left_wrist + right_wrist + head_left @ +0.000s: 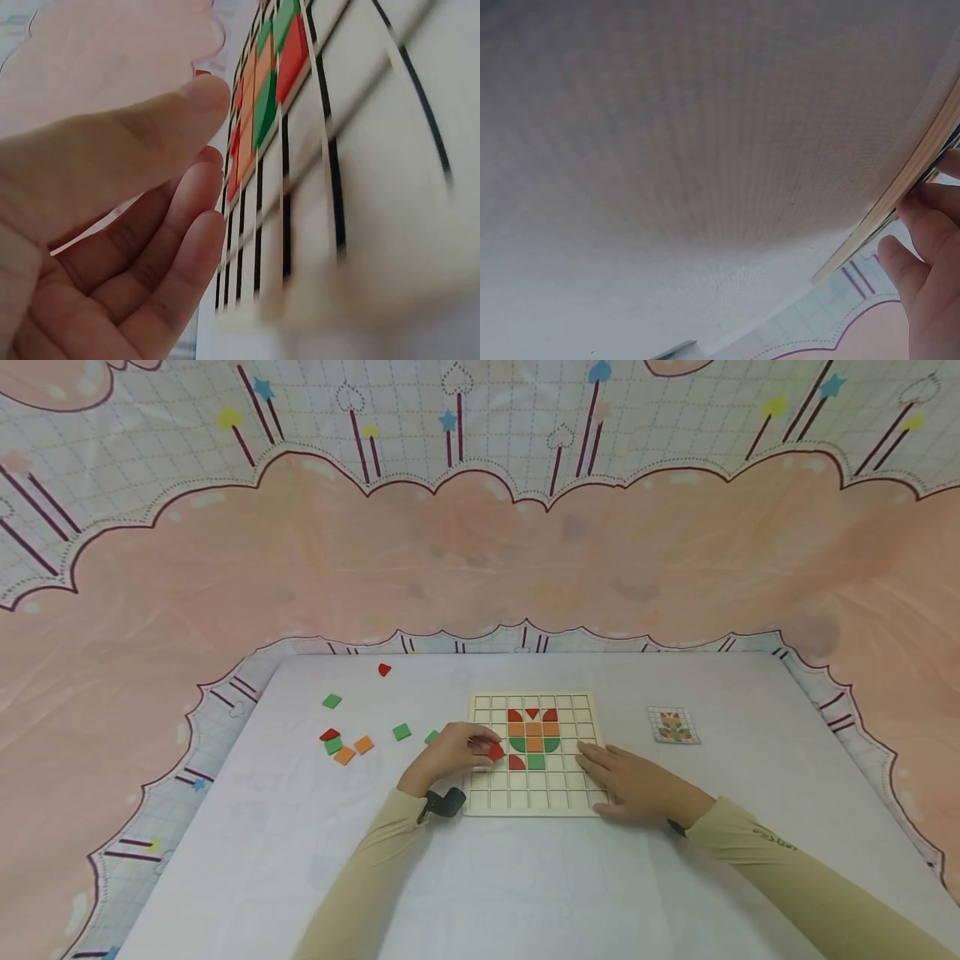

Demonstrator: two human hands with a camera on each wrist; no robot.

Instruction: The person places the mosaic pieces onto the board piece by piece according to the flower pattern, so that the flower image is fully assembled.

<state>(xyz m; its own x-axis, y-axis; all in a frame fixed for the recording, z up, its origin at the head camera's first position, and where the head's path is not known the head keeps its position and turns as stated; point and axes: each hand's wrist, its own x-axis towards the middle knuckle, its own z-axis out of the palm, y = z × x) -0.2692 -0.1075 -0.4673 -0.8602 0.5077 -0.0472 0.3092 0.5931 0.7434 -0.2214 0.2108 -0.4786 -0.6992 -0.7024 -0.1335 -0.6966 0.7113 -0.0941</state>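
Observation:
My left hand (447, 753) pinches a red tile (496, 752) between thumb and fingertips, over the left side of the pale gridded board (558, 797). Only a sliver of that tile peeks past the thumb in the left wrist view. On the board sits a pattern of orange squares (534, 744), red curved pieces and green curved pieces (552, 745). Below them, a red quarter-round tile (517, 762) lies beside a green square (536, 762). My right hand (641, 783) rests on the board's right edge, its fingers extended; the right wrist view shows fingers along that edge.
Left of the board lie loose green tiles (402, 732), orange tiles (363, 744) and red tiles (384, 669). A small card (673, 725) with a printed flower-like pattern lies to the right. Everything rests on a white table (525, 893), with a patterned cloth (480, 560) behind.

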